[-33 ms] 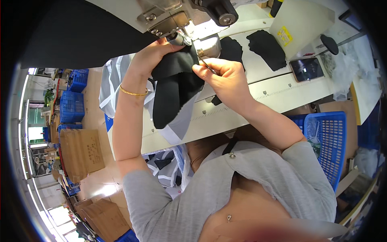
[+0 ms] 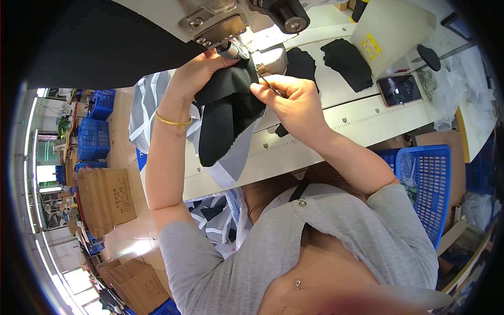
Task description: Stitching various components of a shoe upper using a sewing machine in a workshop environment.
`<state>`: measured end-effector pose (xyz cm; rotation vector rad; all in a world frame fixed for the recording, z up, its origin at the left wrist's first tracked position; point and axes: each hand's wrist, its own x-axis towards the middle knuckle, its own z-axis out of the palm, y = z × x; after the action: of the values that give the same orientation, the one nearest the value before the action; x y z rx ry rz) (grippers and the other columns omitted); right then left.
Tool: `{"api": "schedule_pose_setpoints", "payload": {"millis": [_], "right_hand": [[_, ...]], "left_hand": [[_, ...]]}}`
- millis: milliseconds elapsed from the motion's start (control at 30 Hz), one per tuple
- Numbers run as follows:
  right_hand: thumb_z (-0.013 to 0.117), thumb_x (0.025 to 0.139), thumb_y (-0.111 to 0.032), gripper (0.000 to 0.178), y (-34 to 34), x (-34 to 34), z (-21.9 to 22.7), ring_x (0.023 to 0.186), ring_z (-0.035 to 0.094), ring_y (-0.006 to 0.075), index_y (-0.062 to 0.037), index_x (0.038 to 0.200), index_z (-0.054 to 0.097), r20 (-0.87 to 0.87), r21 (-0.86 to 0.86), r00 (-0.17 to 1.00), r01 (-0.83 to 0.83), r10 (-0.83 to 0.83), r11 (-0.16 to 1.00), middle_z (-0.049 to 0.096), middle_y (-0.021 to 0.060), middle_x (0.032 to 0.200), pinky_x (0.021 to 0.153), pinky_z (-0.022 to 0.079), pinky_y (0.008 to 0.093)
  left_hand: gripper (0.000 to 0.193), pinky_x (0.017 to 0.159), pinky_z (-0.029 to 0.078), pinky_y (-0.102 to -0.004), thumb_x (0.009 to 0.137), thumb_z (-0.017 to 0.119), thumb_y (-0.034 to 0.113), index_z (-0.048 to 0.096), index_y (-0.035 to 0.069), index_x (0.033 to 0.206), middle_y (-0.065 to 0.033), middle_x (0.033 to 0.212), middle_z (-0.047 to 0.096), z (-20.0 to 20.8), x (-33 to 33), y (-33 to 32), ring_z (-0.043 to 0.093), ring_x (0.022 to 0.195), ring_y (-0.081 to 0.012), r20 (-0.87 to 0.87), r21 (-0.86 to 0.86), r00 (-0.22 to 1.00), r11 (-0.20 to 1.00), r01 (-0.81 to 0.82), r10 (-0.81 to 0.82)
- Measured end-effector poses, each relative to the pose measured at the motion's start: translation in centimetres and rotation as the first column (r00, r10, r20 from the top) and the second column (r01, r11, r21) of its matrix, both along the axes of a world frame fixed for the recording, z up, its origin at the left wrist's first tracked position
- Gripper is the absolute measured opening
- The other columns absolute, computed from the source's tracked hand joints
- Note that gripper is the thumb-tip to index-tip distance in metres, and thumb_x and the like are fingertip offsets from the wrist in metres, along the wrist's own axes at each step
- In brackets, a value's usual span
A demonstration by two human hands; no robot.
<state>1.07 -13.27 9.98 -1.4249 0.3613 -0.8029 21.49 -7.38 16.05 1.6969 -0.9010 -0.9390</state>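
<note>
Left hand: closed over the black knit fabric piece, at the sewing machine head.
Right hand: pinching thin metal tweezers against the fabric.
Fabric: soft, drooping off the white desk.

- A garment factory floor, seen from a worker's station at an industrial sewing machine.
- Cut black fabric pieces lie on the white bench, its front edge marked with a ruler scale.
- Blue plastic crates and cardboard cartons line the floor beyond.
</note>
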Motion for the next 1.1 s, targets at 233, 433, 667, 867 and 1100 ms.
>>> {"api": "schedule_pose_setpoints", "payload": {"millis": [233,433,667,867,1100], "right_hand": [[0.067,0.092,-0.016,0.02,-0.2,-0.5,-0.1,0.059,0.034,0.0039,0.0015,0.082,0.062,-0.054,-0.096,0.997,0.05,-0.055,0.994,0.041,-0.0003,0.058,0.05,0.031,0.0261],[0.066,0.093,-0.014,0.017,0.0,-0.4,-0.4,0.06,0.035,0.0024,0.0022,0.087,0.066,0.059,-0.025,0.998,-0.007,0.009,1.0,0.046,-0.0059,0.063,0.05,0.031,0.0241],[0.068,0.09,-0.011,0.016,0.3,-1.8,-1.0,0.065,0.044,-0.0012,0.0033,0.098,0.069,0.006,0.208,0.996,-0.084,0.084,0.975,0.059,-0.0079,0.074,0.055,0.036,0.0191],[0.068,0.089,-0.012,0.021,0.3,-2.4,-0.9,0.07,0.047,-0.0008,0.0033,0.105,0.07,0.015,0.176,0.997,-0.081,0.079,0.981,0.063,-0.0062,0.079,0.058,0.039,0.0183],[0.068,0.091,-0.013,0.022,0.4,-2.7,-0.6,0.071,0.047,0.0003,0.0039,0.105,0.069,0.011,0.11,0.997,-0.077,0.076,0.991,0.063,-0.0051,0.079,0.06,0.039,0.019]], "left_hand": [[0.026,0.085,0.05,-0.0324,0.083,0.076,0.02,0.07,0.003,0.102,-0.0087,0.098,0.069,1.6,-5.5,6.5,0.064,0.089,-0.0235,0.92,-0.289,0.292,0.956,0.056,0.261],[0.029,0.091,0.049,-0.042,0.074,0.07,0.007,0.072,0.002,0.102,-0.0063,0.105,0.066,0.7,-8.6,5.3,0.063,0.1,-0.0255,0.975,-0.118,-0.123,0.902,0.415,0.184],[0.032,0.091,0.05,-0.0408,0.069,0.068,0.006,0.073,0.003,0.101,-0.0063,0.101,0.066,-1.2,-7.6,4.6,0.063,0.096,-0.0228,0.926,-0.169,-0.217,0.853,0.494,0.31],[0.029,0.088,0.051,-0.0394,0.069,0.068,0.004,0.073,0.003,0.097,-0.0057,0.097,0.067,-1.4,-8.0,4.3,0.064,0.091,-0.0211,0.907,-0.174,-0.252,0.845,0.506,0.337],[0.023,0.08,0.054,-0.0355,0.07,0.069,0.001,0.075,0.002,0.093,-0.0055,0.094,0.069,-1.6,-7.1,4.4,0.067,0.086,-0.021,0.907,-0.229,-0.16,0.776,0.588,0.389]]}}
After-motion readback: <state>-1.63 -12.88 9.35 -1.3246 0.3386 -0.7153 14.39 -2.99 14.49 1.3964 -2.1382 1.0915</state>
